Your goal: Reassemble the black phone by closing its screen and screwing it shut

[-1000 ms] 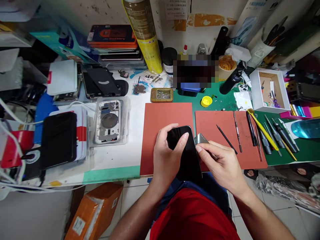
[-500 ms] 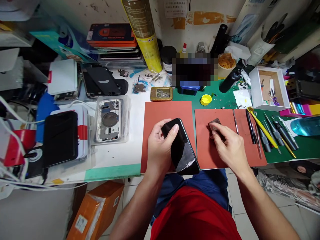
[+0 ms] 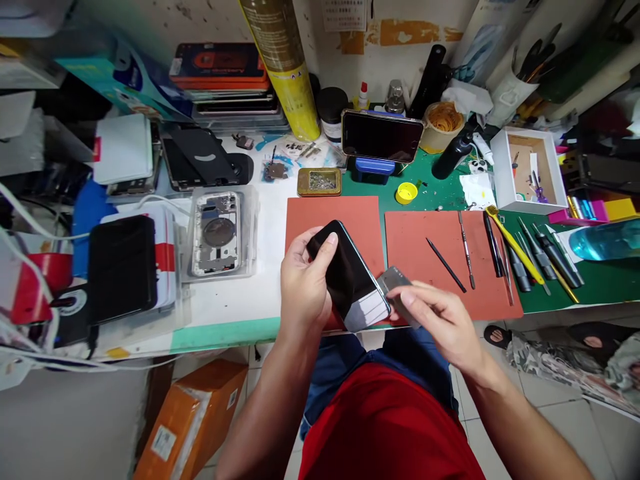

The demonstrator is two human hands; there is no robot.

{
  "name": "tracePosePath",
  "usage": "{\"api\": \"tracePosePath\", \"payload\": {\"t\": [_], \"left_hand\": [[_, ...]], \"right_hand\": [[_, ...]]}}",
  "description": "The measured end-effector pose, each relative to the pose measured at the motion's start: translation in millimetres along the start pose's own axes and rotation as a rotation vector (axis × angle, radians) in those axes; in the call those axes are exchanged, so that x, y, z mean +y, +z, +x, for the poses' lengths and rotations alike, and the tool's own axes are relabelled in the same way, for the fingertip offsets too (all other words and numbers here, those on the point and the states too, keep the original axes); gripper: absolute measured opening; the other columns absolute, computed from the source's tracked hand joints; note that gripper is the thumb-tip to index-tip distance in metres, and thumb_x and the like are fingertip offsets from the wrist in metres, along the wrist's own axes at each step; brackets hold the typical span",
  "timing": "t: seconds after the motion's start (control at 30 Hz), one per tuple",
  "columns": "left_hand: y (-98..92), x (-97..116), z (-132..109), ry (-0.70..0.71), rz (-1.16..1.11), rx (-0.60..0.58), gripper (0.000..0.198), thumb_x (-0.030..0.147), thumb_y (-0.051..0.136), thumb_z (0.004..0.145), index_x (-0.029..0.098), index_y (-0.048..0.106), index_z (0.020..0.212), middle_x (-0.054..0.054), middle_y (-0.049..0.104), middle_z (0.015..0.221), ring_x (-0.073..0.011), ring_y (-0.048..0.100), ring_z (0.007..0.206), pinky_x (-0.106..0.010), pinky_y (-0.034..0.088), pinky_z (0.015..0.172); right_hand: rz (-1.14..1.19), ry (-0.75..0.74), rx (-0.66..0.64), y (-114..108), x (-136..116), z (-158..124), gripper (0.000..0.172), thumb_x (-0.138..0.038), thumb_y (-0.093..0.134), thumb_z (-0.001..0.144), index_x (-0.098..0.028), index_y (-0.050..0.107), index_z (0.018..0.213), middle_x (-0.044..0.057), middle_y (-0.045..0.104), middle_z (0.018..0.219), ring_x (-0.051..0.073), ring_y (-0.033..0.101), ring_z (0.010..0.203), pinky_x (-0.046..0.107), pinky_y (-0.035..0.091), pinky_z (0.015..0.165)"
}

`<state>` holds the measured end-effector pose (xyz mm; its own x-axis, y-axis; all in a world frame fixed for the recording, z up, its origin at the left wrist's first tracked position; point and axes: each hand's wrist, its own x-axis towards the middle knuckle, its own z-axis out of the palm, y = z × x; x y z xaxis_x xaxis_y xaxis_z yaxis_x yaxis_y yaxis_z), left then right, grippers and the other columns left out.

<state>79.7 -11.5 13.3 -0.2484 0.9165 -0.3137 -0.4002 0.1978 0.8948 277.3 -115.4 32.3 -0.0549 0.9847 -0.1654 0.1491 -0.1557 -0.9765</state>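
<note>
My left hand (image 3: 306,287) is closed around a black smartphone (image 3: 346,273), its thumb lying on the dark glass. The phone is tilted, and its lower end reflects a light patch. In my right hand (image 3: 443,323) a thin grey metal card (image 3: 394,276) is pinched between thumb and fingers. That card's left edge meets or overlaps the phone's lower right side; whether they touch I cannot tell. Beneath the hands lie two reddish-brown mats, the left mat (image 3: 330,212) and the right mat (image 3: 415,233). A slim black stick (image 3: 447,265) rests on the right one.
Several tools, among them a yellow brush (image 3: 517,247), lie at the right. An opened phone housing (image 3: 216,233) sits in a clear case on the left, near another black phone (image 3: 123,267). Behind the mats stand a small tin (image 3: 319,181), a yellow cap (image 3: 407,193) and a propped phone (image 3: 383,137).
My right hand has moved left and down from the right mat, bringing the metal card beside the phone. The black stick on that mat is now uncovered. The phone has shifted slightly in view.
</note>
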Motion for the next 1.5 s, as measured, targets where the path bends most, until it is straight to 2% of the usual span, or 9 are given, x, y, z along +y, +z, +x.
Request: {"api": "tracePosePath", "payload": {"t": [0.1,0.27,0.73,1.1,1.17,1.33,1.5], "left_hand": [[-0.5,2.0,-2.0,0.04,0.019,0.008,0.053,0.041,0.107,0.067,0.019,0.08,0.107,-0.003,0.08,0.1,-0.0171,0.074,0.091,-0.029,0.061,0.082],[-1.1,4.9,-7.2,0.086,0.08,0.016,0.047,0.04,0.104,0.074,0.02,0.08,0.109,-0.003,0.08,0.101,-0.0184,0.075,0.09,-0.03,0.061,0.081],[0.2,11.0,-15.1,0.227,0.198,0.038,0.04,0.04,0.097,0.084,0.022,0.079,0.116,-0.004,0.081,0.105,-0.0209,0.078,0.097,-0.032,0.064,0.086],[-1.4,11.2,-10.1,0.187,0.242,0.049,0.041,0.041,0.098,0.082,0.02,0.08,0.112,-0.004,0.079,0.101,-0.0206,0.075,0.091,-0.032,0.062,0.082],[-0.7,11.2,-10.4,0.188,0.23,0.058,0.04,0.04,0.098,0.082,0.02,0.08,0.112,-0.004,0.079,0.1,-0.02,0.075,0.089,-0.031,0.062,0.08],[2.4,10.9,-14.6,0.225,0.21,0.108,0.038,0.039,0.096,0.084,0.022,0.079,0.114,-0.004,0.08,0.105,-0.0194,0.077,0.094,-0.031,0.063,0.084],[4.2,11.9,-19.3,0.274,0.211,0.125,0.036,0.037,0.095,0.085,0.022,0.078,0.114,-0.003,0.08,0.105,-0.0197,0.077,0.097,-0.031,0.064,0.086]], "right_hand": [[0.08,-0.01,-0.031,13.5,-3.8,-16.7,0.03,-0.039,0.062,0.116,-0.026,0.087,0.109,0.005,0.083,0.097,0.02,0.079,0.088,0.034,0.063,0.083],[0.062,-0.035,0.052,24.4,-8.4,-24.0,0.033,-0.034,0.062,0.116,-0.025,0.088,0.099,0.004,0.084,0.092,0.02,0.077,0.088,0.033,0.061,0.085],[0.047,-0.051,0.112,27.2,-11.6,-26.0,0.032,-0.031,0.063,0.116,-0.028,0.089,0.099,0.001,0.083,0.087,0.017,0.075,0.084,0.028,0.06,0.079],[0.077,-0.014,0.106,29.3,-14.8,-23.1,0.04,-0.037,0.06,0.117,-0.024,0.086,0.089,0.005,0.082,0.087,0.019,0.075,0.079,0.032,0.064,0.078],[0.087,-0.015,0.113,30.5,-13.2,-23.0,0.038,-0.036,0.061,0.116,-0.025,0.087,0.091,0.005,0.082,0.086,0.019,0.075,0.078,0.031,0.063,0.075],[0.143,-0.035,0.215,35.9,-7.9,-25.0,0.016,-0.033,0.074,0.109,-0.025,0.088,0.105,0.004,0.083,0.087,0.019,0.079,0.075,0.029,0.064,0.066],[0.12,-0.016,0.248,38.1,-9.0,-25.6,0.017,-0.034,0.075,0.108,-0.024,0.087,0.101,0.005,0.082,0.084,0.018,0.079,0.07,0.027,0.063,0.06]]}}
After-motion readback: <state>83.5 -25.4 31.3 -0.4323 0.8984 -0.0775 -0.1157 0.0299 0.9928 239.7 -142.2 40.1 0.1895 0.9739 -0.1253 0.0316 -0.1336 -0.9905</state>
